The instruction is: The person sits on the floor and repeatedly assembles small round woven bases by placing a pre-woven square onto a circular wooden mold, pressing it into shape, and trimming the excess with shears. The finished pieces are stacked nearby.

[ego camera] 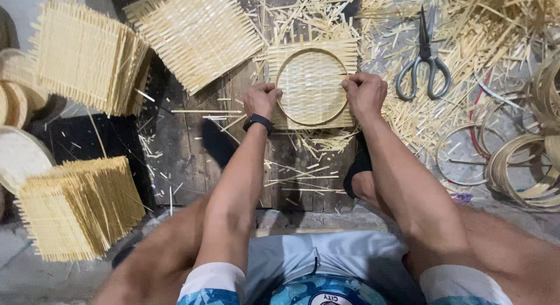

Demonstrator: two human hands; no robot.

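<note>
A square woven bamboo mat [312,86] lies on the dark wooden boards in front of me, with a round bamboo hoop [281,69] pressed onto it. My left hand [262,99], with a black wristband, grips the hoop's left side. My right hand [365,93] grips the hoop's right side, fingers curled over the rim and mat edge. Both arms reach forward between my knees.
Stacks of woven square mats stand at left [87,57] and lower left [79,206], another mat [198,33] lies at top. Scissors [424,60] rest on bamboo trimmings at upper right. Loose bamboo hoops [519,165] pile at right. Round woven pieces [17,159] sit far left.
</note>
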